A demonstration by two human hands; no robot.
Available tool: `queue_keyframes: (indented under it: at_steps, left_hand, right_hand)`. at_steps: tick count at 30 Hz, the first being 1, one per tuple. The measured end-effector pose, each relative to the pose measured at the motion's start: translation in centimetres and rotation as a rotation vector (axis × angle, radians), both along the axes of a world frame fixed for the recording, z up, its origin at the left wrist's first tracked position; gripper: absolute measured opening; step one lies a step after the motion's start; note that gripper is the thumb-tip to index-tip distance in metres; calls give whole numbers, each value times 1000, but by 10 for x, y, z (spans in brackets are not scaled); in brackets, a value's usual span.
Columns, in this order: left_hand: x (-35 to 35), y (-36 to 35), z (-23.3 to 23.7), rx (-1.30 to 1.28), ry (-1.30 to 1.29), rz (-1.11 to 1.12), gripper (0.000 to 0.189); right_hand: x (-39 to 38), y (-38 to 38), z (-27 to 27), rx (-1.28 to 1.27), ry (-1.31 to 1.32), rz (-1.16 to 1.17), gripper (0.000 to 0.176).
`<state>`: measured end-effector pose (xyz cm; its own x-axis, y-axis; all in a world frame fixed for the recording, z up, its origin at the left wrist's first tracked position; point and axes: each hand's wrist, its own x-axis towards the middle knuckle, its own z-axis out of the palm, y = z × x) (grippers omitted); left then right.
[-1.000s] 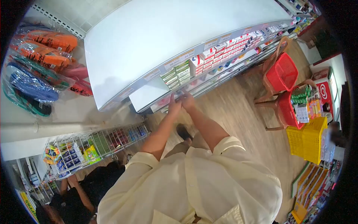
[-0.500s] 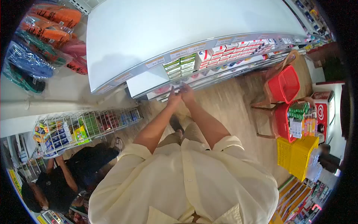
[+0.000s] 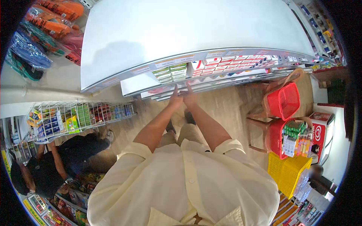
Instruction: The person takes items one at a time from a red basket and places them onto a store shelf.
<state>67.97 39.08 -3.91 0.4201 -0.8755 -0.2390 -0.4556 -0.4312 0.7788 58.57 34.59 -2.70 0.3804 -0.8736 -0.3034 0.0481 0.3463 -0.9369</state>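
Note:
Both hands are close together at the front edge of a stocked shelf. My left hand [image 3: 175, 98] has its index finger stretched up toward the shelf edge. Beside it, my right hand [image 3: 189, 97] also points a finger upward, with other fingers reaching toward the left hand. Nothing shows in either hand. Just beyond the fingertips lie green-and-white boxes [image 3: 170, 73] and rows of red-and-white boxes [image 3: 226, 64], under a wide white top shelf [image 3: 196, 26]. Whether the fingertips touch the shelf edge cannot be made out.
Wrapped sandals [image 3: 32, 51] hang at upper left. A wire basket rack [image 3: 81, 116] and a person in dark clothes [image 3: 75, 154] are at left. Red baskets [image 3: 288, 101] on chairs, a yellow crate [image 3: 281, 171] and another person [image 3: 320, 180] are at right.
The view has shifted, so the baskets and boxes appear further left. My fingers are more stretched out toward the shelf. My feet have changed position.

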Motion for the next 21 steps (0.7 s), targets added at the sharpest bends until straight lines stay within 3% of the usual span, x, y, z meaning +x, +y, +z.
queue_keyframes:
  at_steps: [1,2,4,9,11,12,14,15,17,21]
  left_hand:
    - [-2,0,-5,-113,-184,-81,76]
    - [-4,0,-11,-110,-183,-75,76]
    - [-10,-4,41,142,272,71,79]
    - [-16,-8,50,119,145,92,78]
    - [-16,-11,45,77,100,112,78]
    - [-15,-13,44,119,152,124,79]
    - [-16,-15,41,161,204,142,79]
    - [-18,-14,47,150,256,177,80]
    - [-23,-14,57,138,309,216,81]
    - [-24,-14,54,94,385,257,81]
  right_hand:
    - [-4,-2,6,33,-47,41,68]
    - [-7,-4,12,66,-93,83,71]
    - [-9,-10,1,100,-104,120,72]
    - [-14,-21,-30,82,-143,215,72]
    - [-17,-26,-37,-525,135,424,71]
    - [-16,-27,-33,-526,133,431,71]
    - [-14,-29,-25,18,38,352,71]
    - [-16,-31,-10,18,38,356,71]
    - [-22,-34,24,273,-26,350,85]
    - [-20,-36,22,270,-35,382,87]
